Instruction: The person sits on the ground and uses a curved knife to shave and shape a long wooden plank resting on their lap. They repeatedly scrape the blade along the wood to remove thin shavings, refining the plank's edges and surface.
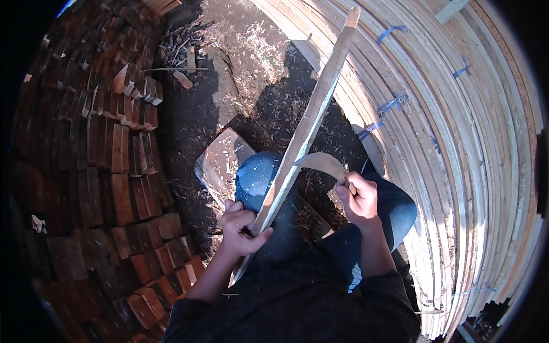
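A long, narrow wooden strip [307, 127] slants up and away from my body, its far end pointing to the upper right. My left hand [239, 230] is closed around it close to the lower end, beside my left knee [258, 178]. With my right hand [361, 201] I grip the handle of a curved, sickle-like knife [325, 162]. Its blade arcs leftward and meets the strip's right edge at about mid-length. How deep the blade sits, and where its tip is, I cannot tell.
Brown wooden blocks [120, 197] are stacked all along the left. Long pale strips [434, 143], tied with blue bands [392, 104], form a tall pile on the right. A flat board [224, 163] lies by my left knee. Shavings [257, 48] litter the dark ground.
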`<state>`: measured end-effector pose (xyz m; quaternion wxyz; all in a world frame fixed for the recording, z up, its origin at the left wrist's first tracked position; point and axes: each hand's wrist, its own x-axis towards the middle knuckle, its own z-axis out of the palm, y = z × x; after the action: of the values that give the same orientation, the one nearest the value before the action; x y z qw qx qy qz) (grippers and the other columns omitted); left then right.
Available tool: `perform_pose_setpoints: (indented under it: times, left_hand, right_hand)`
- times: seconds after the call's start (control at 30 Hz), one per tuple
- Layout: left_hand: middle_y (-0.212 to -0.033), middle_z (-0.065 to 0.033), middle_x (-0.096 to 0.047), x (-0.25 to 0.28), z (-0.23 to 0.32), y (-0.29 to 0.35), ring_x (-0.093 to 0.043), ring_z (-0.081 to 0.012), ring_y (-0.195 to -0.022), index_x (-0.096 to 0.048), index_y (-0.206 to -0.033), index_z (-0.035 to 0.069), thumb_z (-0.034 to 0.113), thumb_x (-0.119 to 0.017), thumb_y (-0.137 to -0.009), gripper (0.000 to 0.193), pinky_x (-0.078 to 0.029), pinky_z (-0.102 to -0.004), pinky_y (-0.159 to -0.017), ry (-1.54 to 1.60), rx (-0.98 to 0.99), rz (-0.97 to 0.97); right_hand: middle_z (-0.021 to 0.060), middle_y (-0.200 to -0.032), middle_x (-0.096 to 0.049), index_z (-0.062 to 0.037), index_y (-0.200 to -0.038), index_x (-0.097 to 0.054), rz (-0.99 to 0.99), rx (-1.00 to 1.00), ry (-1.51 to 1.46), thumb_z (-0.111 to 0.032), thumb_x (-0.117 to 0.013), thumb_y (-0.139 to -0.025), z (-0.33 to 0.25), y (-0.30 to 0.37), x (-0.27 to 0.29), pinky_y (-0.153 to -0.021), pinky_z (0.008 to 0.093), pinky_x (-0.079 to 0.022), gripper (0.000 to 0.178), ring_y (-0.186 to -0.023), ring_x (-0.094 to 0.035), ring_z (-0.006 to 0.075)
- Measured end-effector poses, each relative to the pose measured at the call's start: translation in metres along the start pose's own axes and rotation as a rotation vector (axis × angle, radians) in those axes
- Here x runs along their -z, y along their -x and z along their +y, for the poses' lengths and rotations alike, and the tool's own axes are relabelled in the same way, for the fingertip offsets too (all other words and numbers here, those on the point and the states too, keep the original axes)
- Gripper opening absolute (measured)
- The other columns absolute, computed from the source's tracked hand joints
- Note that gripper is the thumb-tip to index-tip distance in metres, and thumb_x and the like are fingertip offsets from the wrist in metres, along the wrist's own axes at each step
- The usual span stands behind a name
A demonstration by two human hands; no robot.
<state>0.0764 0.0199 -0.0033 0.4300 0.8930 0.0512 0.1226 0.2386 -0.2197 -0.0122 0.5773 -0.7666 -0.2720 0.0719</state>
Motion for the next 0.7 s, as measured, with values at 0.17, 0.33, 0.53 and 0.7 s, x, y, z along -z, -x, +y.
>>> perform_pose_setpoints:
  times: [0.17,0.33,0.53,0.7]
  left_hand:
    - [-0.047,-0.0019,-0.039,-0.001,-0.002,0.002,-0.031,-0.0210,-0.050,-0.039,-0.049,0.013,0.026,-0.078,-0.052,0.041,-0.023,-0.0354,-0.059,-0.002,-0.003,0.011]
    - [-0.048,-0.0019,-0.040,0.002,0.000,0.000,-0.032,-0.0207,-0.050,-0.039,-0.049,0.013,0.025,-0.078,-0.052,0.041,-0.024,-0.0348,-0.060,-0.006,-0.005,-0.002]
    - [-0.048,-0.0016,-0.042,0.003,0.003,-0.004,-0.034,-0.0205,-0.050,-0.041,-0.049,0.013,0.023,-0.078,-0.054,0.038,-0.025,-0.0347,-0.061,0.008,-0.023,-0.006]
    - [-0.048,-0.0006,-0.044,0.003,0.003,-0.001,-0.036,-0.0198,-0.050,-0.043,-0.049,0.014,0.023,-0.078,-0.054,0.036,-0.026,-0.0342,-0.061,0.014,-0.022,0.012]
  right_hand:
    - [0.0109,-0.064,-0.061,-0.0015,-0.090,-0.065,-0.036,-0.104,0.113,-0.009,-0.075,-0.081,-0.020,-0.020,-0.001,-0.051,0.0288,-0.045,0.015,-0.052,-0.060,0.0194]
    - [0.0132,-0.073,-0.066,0.0005,-0.091,-0.066,0.058,-0.046,0.184,-0.007,-0.078,-0.078,-0.021,-0.015,-0.004,-0.055,0.0283,-0.048,0.020,-0.057,-0.064,0.0213]
    - [0.0149,-0.078,-0.069,0.0043,-0.094,-0.065,0.189,0.081,0.177,-0.003,-0.075,-0.079,-0.006,-0.005,-0.011,-0.058,0.0266,-0.051,0.020,-0.063,-0.067,0.0187]
    - [0.0136,-0.077,-0.068,0.0037,-0.095,-0.065,0.026,-0.067,0.138,-0.003,-0.076,-0.078,-0.024,-0.007,-0.003,-0.059,0.0264,-0.051,0.021,-0.063,-0.067,0.0197]
